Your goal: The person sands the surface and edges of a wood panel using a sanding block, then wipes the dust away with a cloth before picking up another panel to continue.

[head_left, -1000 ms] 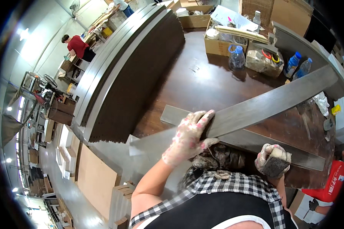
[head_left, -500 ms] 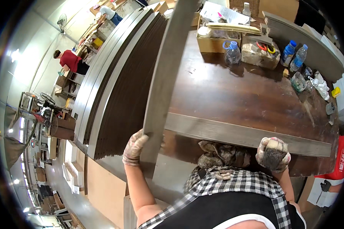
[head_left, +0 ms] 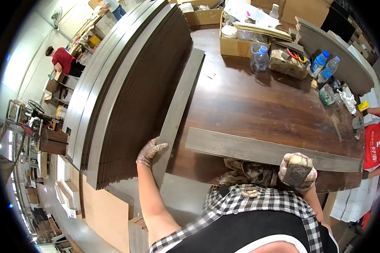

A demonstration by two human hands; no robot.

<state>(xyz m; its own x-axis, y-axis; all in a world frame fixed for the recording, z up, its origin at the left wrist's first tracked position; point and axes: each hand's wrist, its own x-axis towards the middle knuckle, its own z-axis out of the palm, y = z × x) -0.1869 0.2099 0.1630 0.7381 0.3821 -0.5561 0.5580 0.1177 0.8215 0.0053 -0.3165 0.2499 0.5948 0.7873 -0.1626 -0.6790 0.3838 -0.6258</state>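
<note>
My left hand (head_left: pixel 151 152), in a stained glove, grips the near end of a long grey board (head_left: pixel 179 101), thumb over its face and fingers at its left edge. That board slants away beside a tall stack of similar boards (head_left: pixel 126 92). A second grey board (head_left: pixel 240 144) lies crosswise along the near side of the dark brown table (head_left: pixel 257 107). Over its right part, my right hand (head_left: pixel 310 173), also gloved, holds a pale sponge-like block (head_left: pixel 297 173) with a dark, dirty face. I cannot tell whether the block touches the board.
A crumpled dirty rag (head_left: pixel 251 173) lies at the near edge. Farther back are a cardboard box (head_left: pixel 236 47), a jug-like bottle (head_left: pixel 259 61), scissors (head_left: pixel 297 55) and water bottles (head_left: pixel 328 69). Someone in red (head_left: pixel 63 61) works at far left; another person's arm (head_left: pixel 375 170) shows at right.
The board in my left hand has come down from a raised position, its far end now lower beside the stack. My right hand stays over the crosswise board with the block. The view has shifted slightly.
</note>
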